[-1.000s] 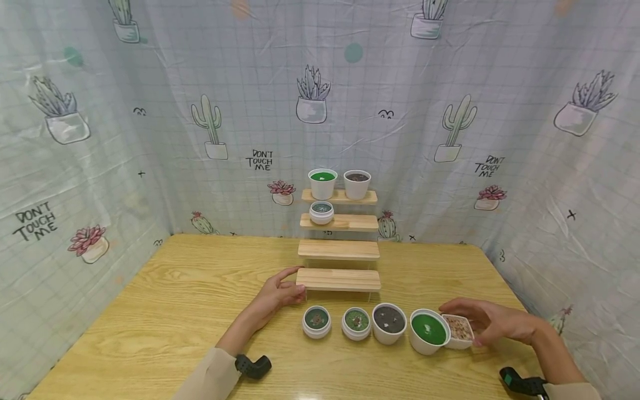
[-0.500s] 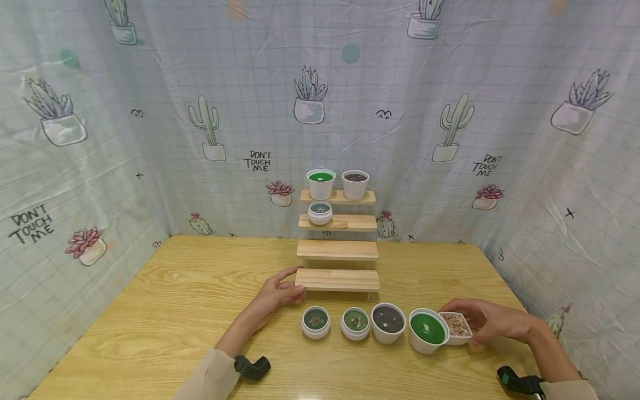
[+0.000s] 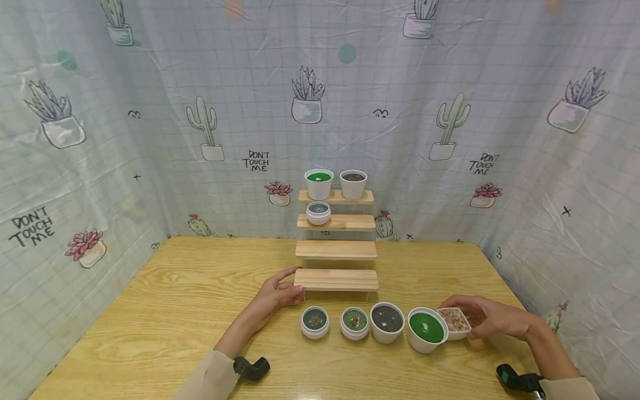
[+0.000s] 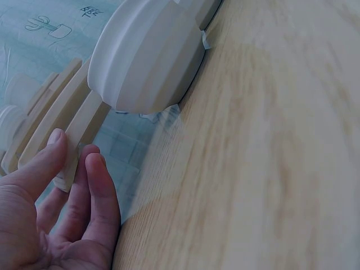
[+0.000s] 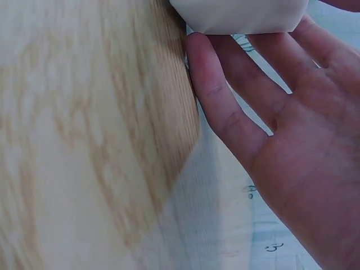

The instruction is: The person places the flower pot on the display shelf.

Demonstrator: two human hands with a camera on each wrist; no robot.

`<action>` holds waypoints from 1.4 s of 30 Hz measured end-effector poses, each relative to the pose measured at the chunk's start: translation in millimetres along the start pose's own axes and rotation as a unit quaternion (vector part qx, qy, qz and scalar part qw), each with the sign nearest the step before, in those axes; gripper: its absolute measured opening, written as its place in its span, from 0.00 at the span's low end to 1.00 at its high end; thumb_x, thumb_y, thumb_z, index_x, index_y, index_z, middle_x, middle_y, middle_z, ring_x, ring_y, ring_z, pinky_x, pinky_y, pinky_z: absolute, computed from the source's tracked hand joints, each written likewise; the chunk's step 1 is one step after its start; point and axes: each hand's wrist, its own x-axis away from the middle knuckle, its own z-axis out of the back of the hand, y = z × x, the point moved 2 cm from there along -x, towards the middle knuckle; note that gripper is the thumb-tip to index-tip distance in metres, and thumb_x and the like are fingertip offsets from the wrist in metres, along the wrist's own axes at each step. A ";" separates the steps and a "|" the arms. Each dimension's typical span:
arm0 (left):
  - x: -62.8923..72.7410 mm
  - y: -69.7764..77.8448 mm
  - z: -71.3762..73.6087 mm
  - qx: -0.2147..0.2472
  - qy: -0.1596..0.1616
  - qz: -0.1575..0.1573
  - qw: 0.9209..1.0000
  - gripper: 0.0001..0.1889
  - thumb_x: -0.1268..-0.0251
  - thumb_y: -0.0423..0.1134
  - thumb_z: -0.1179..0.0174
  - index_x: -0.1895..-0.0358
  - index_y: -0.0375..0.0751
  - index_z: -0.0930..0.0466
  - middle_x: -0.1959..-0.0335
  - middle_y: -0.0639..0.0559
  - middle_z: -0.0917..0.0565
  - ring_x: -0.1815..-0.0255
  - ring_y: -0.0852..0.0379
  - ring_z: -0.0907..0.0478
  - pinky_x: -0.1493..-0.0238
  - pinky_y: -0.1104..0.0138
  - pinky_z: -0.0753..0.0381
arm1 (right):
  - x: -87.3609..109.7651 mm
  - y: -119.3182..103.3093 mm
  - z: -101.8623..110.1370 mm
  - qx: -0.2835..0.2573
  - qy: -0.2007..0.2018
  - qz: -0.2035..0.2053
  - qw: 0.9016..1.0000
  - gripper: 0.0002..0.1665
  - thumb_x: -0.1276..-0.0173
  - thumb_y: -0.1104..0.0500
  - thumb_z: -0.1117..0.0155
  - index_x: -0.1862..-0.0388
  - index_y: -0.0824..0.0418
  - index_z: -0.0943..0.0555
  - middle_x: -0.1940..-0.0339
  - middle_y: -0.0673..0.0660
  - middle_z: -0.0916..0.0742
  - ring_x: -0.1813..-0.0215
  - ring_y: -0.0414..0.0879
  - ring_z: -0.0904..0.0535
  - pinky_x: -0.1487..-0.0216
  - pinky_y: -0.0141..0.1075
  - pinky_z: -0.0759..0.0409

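My left hand [image 3: 274,294] grips the left end of the lowest step of a wooden tiered stand [image 3: 336,280], thumb on one side and fingers on the other. In the left wrist view the left hand [image 4: 62,208] shows the thumb against the step's end [image 4: 84,124]. At the right, my right hand [image 3: 492,318] holds a small square white pot [image 3: 454,322] filled with pinkish-beige pebbles, thumb at its near right corner, fingers around its far side. This pot [image 5: 242,16] hangs over the fingers in the right wrist view. A white cup with green filling [image 3: 426,330] overlaps its left side.
Left of the green cup stand a dark-filled white cup [image 3: 386,322] and two low round white pots, one green-speckled [image 3: 354,323], one dark green [image 3: 315,322]. The stand's top step carries a green cup [image 3: 319,185] and a brown one [image 3: 353,185]; a low pot [image 3: 318,213] sits below.
The square pot and my right hand have shifted slightly away from the viewer, and the pot has turned a little. My left hand stays on the stand.
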 end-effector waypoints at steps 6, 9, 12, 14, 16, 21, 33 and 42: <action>0.6 -1.1 1.0 0.004 0.001 0.002 1.000 0.40 0.27 0.39 0.35 0.18 0.45 0.46 0.55 0.46 0.11 0.55 0.58 0.14 0.50 0.66 0.13 | 1.4 -3.4 1.4 0.021 0.020 -0.016 0.999 0.38 0.34 0.70 0.38 0.25 0.70 0.35 0.32 0.47 0.20 0.35 0.38 0.23 0.38 0.28 0.25; 0.8 -1.0 1.1 0.003 0.001 0.002 1.000 0.40 0.27 0.39 0.35 0.18 0.45 0.46 0.55 0.45 0.11 0.55 0.58 0.14 0.49 0.66 0.13 | 2.8 -6.9 2.1 0.034 0.027 -0.014 0.999 0.38 0.34 0.69 0.38 0.24 0.69 0.35 0.31 0.46 0.20 0.34 0.36 0.23 0.37 0.28 0.25; 1.1 -0.7 1.0 0.001 0.002 0.001 1.000 0.40 0.27 0.39 0.35 0.18 0.45 0.46 0.54 0.44 0.11 0.55 0.58 0.14 0.49 0.66 0.13 | 4.5 -12.0 2.6 0.043 0.029 0.004 0.999 0.37 0.32 0.70 0.39 0.24 0.70 0.36 0.30 0.43 0.20 0.33 0.35 0.24 0.37 0.28 0.25; 1.2 -0.6 1.1 0.000 0.003 0.001 1.000 0.40 0.27 0.38 0.35 0.18 0.45 0.46 0.54 0.44 0.11 0.55 0.58 0.14 0.49 0.66 0.13 | 5.5 -16.4 2.8 0.053 0.030 0.026 0.998 0.37 0.32 0.71 0.40 0.24 0.71 0.36 0.30 0.43 0.20 0.33 0.35 0.23 0.37 0.28 0.25; 1.3 -0.5 1.2 0.001 0.003 0.000 1.000 0.40 0.27 0.38 0.35 0.18 0.45 0.46 0.54 0.44 0.11 0.55 0.58 0.14 0.49 0.66 0.13 | 6.5 -20.6 2.7 0.067 0.033 0.045 0.996 0.36 0.31 0.71 0.42 0.25 0.71 0.36 0.29 0.44 0.20 0.33 0.35 0.23 0.37 0.28 0.25; 1.9 -0.7 1.7 0.001 0.003 0.000 1.000 0.40 0.27 0.38 0.35 0.18 0.44 0.47 0.54 0.44 0.11 0.55 0.58 0.13 0.49 0.66 0.13 | 8.9 -30.8 2.1 0.073 0.040 0.060 0.995 0.35 0.29 0.74 0.44 0.24 0.71 0.36 0.29 0.42 0.20 0.32 0.32 0.25 0.37 0.27 0.25; 0.1 -1.3 1.9 0.004 0.000 0.001 1.000 0.40 0.27 0.38 0.35 0.18 0.45 0.46 0.53 0.43 0.11 0.54 0.58 0.13 0.49 0.66 0.13 | 10.2 -50.0 -6.2 0.074 0.067 0.070 0.993 0.34 0.28 0.74 0.47 0.23 0.69 0.36 0.29 0.39 0.21 0.34 0.32 0.24 0.42 0.30 0.21; -0.7 -1.1 1.6 0.010 0.002 0.000 1.000 0.40 0.28 0.37 0.34 0.18 0.44 0.45 0.53 0.42 0.11 0.55 0.58 0.13 0.51 0.67 0.13 | 11.3 -60.9 -11.4 0.107 0.104 0.071 0.986 0.34 0.28 0.73 0.47 0.23 0.69 0.36 0.30 0.38 0.20 0.31 0.29 0.26 0.41 0.27 0.24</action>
